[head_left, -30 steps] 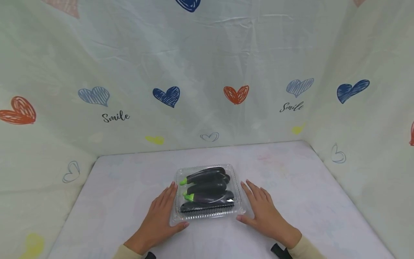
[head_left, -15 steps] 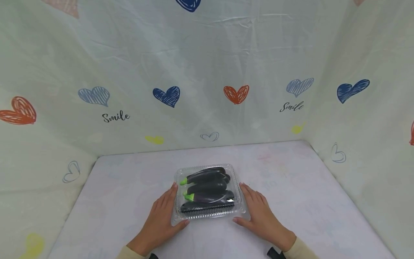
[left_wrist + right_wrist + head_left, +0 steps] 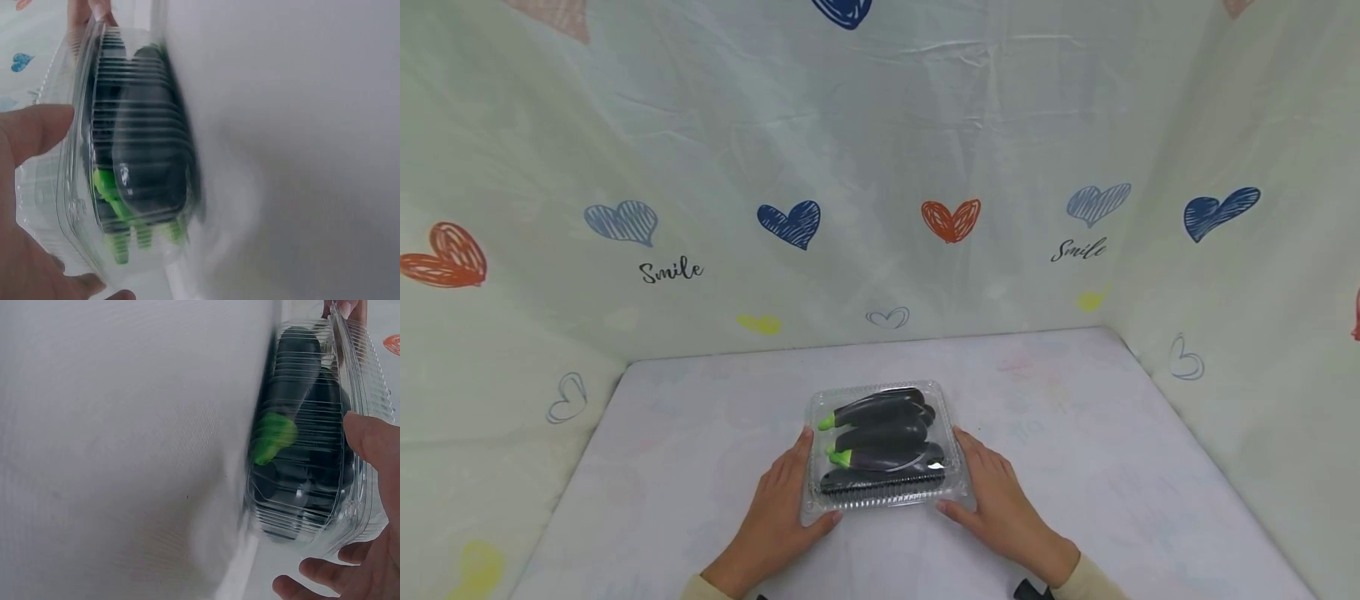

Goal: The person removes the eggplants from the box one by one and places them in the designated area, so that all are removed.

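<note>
A clear plastic clamshell box (image 3: 955, 492) lies on the table with several eggplants (image 3: 883, 433) inside, dark with green stems. My left hand (image 3: 771, 508) is at its left side, fingers fairly straight along the edge and thumb by the front corner. Opposite, my right hand (image 3: 1003, 508) lies along the right side, thumb near the front right corner. In the left wrist view the left thumb (image 3: 44, 128) comes right up to the box rim. The right wrist view has the right thumb (image 3: 369, 437) at the rim, the other fingers spread beyond the box end.
The white table (image 3: 1075, 433) extends around the box on every side. A pale curtain (image 3: 880, 125) printed with hearts and "Smile" encloses the back and both sides.
My right hand has moved left, up to the right side of the box. The left hand has barely shifted, and the box stays in place.
</note>
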`<action>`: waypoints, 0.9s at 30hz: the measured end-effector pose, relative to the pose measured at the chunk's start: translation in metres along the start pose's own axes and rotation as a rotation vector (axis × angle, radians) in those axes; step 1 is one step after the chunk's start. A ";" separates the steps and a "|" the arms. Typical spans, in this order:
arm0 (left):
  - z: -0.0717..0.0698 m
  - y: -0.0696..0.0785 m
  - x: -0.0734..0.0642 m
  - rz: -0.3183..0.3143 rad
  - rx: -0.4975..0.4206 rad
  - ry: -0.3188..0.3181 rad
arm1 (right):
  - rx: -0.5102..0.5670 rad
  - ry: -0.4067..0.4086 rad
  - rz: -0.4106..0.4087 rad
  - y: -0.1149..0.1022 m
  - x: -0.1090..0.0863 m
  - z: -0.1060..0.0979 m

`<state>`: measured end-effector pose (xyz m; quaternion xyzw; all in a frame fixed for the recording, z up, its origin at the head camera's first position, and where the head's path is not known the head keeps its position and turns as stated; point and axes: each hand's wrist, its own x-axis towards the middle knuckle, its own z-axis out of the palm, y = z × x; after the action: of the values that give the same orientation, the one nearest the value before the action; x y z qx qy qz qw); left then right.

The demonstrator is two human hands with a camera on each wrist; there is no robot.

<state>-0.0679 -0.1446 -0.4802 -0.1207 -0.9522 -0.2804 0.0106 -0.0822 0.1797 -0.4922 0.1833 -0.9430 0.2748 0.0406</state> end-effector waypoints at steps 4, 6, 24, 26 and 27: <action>0.002 0.003 -0.001 -0.004 -0.023 0.023 | 0.008 0.017 -0.008 0.000 -0.002 0.000; 0.002 0.003 -0.001 0.002 -0.031 0.033 | 0.008 0.021 -0.009 -0.001 -0.002 0.001; 0.007 0.004 0.000 0.011 -0.146 0.094 | 0.056 0.074 -0.039 -0.001 0.002 0.004; 0.007 0.004 0.000 -0.001 -0.143 0.085 | 0.059 0.069 -0.029 -0.002 0.003 0.004; 0.007 0.005 0.001 -0.011 -0.143 0.077 | 0.065 0.069 -0.026 -0.002 0.003 0.004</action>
<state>-0.0671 -0.1366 -0.4836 -0.1049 -0.9293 -0.3522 0.0369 -0.0840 0.1752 -0.4945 0.1871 -0.9292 0.3109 0.0708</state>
